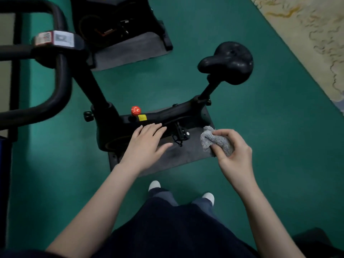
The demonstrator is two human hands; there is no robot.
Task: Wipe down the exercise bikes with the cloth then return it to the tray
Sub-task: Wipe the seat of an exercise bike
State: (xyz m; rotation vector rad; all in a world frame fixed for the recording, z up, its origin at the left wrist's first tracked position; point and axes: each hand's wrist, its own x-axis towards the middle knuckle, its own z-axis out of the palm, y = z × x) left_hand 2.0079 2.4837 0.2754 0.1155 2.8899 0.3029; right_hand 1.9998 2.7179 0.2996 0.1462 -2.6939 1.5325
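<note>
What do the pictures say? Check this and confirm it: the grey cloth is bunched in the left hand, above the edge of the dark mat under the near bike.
Not right. The grey cloth is bunched in the right hand, not the left, as the head view shows. The left hand is open and holds nothing. The rest stands: the cloth is above the edge of the dark mat under the near bike.
</note>
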